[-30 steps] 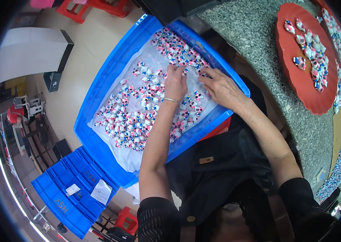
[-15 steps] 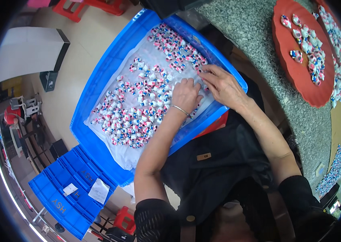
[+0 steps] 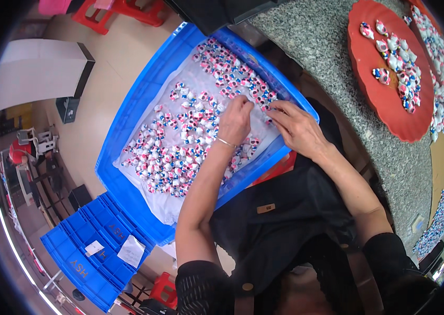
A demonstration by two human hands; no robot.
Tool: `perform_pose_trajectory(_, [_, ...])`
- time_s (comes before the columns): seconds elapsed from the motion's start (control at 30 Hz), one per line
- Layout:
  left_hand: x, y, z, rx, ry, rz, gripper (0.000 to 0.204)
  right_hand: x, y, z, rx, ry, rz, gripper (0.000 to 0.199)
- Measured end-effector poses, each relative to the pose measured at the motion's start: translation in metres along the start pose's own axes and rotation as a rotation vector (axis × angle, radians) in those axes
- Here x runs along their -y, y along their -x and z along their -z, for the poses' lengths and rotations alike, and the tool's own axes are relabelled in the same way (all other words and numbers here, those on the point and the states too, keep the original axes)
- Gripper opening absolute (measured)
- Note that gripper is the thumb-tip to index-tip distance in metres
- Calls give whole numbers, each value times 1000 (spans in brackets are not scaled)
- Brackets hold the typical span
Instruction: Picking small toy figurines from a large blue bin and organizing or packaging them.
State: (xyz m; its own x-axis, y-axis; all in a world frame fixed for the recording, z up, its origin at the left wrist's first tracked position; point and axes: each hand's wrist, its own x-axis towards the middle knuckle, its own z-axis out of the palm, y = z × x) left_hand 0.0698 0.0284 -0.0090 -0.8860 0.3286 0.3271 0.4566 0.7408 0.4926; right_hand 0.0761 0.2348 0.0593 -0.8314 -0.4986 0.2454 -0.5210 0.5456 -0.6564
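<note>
Left hand (image 3: 234, 125): fingers newly bunched, grip's contents unclear | Right hand (image 3: 305, 132): grip unclear | Figurines (image 3: 169, 168) in blue tray (image 3: 122, 126): handling seemingly ongoing

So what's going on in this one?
A person is working with both bare hands over a blue crate lined with a white sheet and scattered with small painted figurines. The left hand and right hand are close together near the crate's right side; whether either has a figurine in its grip is unclear. More figurines sit on a red scalloped tray to the right.
</note>
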Motion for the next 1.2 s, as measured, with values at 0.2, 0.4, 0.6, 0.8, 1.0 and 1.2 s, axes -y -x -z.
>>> perform_pose_trajectory(0.2, [23,-6,-6,3,-178,49,29,0,2,-4,16,-6,-19,24])
perform_pose_trajectory(0.4, [28,8,36,-41,85,158,32,0,0,0,-22,21,-11,21])
perform_pose_trajectory(0.6, [0,23,34,288,-276,73,16,-1,0,-4,-32,38,-3,18])
perform_pose_trajectory(0.8, [-10,21,17,433,-593,-82,8,2,2,-6,-47,52,8,17])
perform_pose_trajectory(1.0, [-12,17,32,180,-109,135,26,1,5,-4,-35,50,-18,18])
perform_pose_trajectory(1.2, [-5,10,-2,101,90,263,32,-1,3,-4,-24,46,-3,19])
